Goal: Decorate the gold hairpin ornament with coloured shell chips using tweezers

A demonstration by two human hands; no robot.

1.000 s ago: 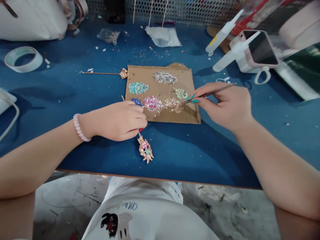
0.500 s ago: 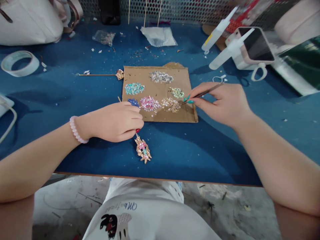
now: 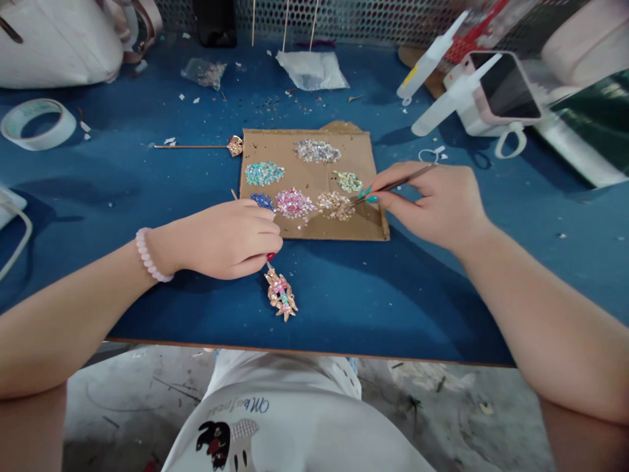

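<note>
My left hand [image 3: 230,239] is closed on the thin stem of a gold hairpin [image 3: 281,292], whose ornate end with pink and turquoise stones points toward me. In my right hand [image 3: 432,203] a pair of tweezers [image 3: 396,186] is pinched, tips down in the champagne rhinestones [image 3: 335,206]. These lie on a cardboard sheet [image 3: 344,229] beside pink rhinestones [image 3: 293,203]. Other piles there are blue [image 3: 263,201], turquoise [image 3: 264,174], pale green [image 3: 348,181] and silver [image 3: 317,151]. Whether the tips grip a stone is too small to tell.
Left of the cardboard lies another gold hairpin [image 3: 196,147]. A tape roll [image 3: 39,124] and a white bag [image 3: 59,46] are farther left. Two glue bottles [image 3: 455,98] lean by a white device [image 3: 504,92] at the right. Plastic packets [image 3: 313,71] and a phone [image 3: 215,23] sit behind.
Almost nothing differs. My right hand has shifted very slightly left, with the tweezer tips still in the champagne pile. My left hand and the hairpin stay in place.
</note>
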